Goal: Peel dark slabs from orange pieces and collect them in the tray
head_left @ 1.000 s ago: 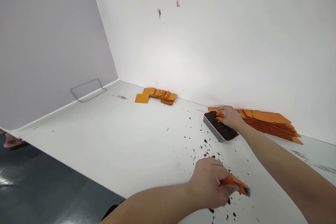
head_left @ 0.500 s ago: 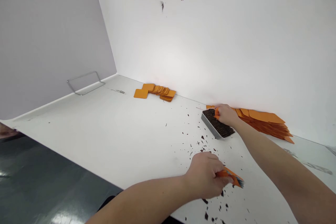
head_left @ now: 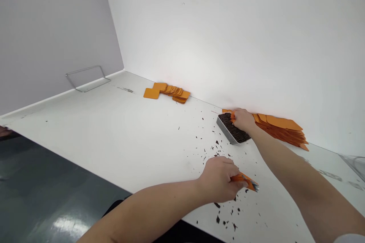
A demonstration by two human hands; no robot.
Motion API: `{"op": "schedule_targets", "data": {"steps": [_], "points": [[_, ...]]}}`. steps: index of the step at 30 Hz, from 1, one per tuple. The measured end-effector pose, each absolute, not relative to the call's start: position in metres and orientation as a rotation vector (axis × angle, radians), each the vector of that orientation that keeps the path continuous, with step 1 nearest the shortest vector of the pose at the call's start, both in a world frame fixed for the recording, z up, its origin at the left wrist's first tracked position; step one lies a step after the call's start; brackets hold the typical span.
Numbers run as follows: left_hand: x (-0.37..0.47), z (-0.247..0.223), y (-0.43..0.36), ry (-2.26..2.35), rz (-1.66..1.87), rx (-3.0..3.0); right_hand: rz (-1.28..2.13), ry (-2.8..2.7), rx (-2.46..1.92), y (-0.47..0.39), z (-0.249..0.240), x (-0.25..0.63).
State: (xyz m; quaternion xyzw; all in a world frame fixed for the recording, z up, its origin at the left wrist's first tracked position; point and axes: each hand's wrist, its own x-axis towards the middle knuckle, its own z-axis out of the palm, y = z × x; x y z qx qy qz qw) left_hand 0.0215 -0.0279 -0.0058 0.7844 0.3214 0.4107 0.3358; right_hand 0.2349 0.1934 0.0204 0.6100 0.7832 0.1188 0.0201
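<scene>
My left hand (head_left: 219, 179) is closed on a flat orange packet (head_left: 244, 180) with a bluish-grey end, just above the white tabletop. My right hand (head_left: 242, 119) is at the edge of a grey tray (head_left: 226, 131) packed with rows of thin dark brown strips (head_left: 234, 128). Its fingers are pinched together over the strips. Orange shows at those fingertips (head_left: 233, 117), but I cannot tell whether it is a held piece or a finger cover. Behind the right wrist lies a long fanned stack of orange packets (head_left: 281, 127), partly hidden.
Dark flakes (head_left: 218, 219) are scattered over the white table (head_left: 114, 136). A smaller row of orange packets (head_left: 171, 91) lies along the white wall. A wire frame (head_left: 88, 79) leans at the grey panel. The table's front edge drops to a dark floor (head_left: 57, 182).
The view has shifted slightly, so things on the table sit a little higher in the picture. Both hands keep nearly the same places relative to the tray and flakes.
</scene>
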Motion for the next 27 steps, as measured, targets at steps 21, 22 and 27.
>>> {"op": "schedule_targets", "data": {"steps": [21,22,27], "points": [[0.018,-0.007,-0.028,0.780,1.151,1.975,0.223,2.249,1.778,0.201,0.038,0.225],[0.018,-0.007,-0.028,0.786,1.149,1.979,0.214,2.241,1.770,0.201,0.039,0.224],[0.018,-0.005,-0.028,0.815,1.090,2.022,0.154,2.218,1.690,0.203,0.049,0.225]]}}
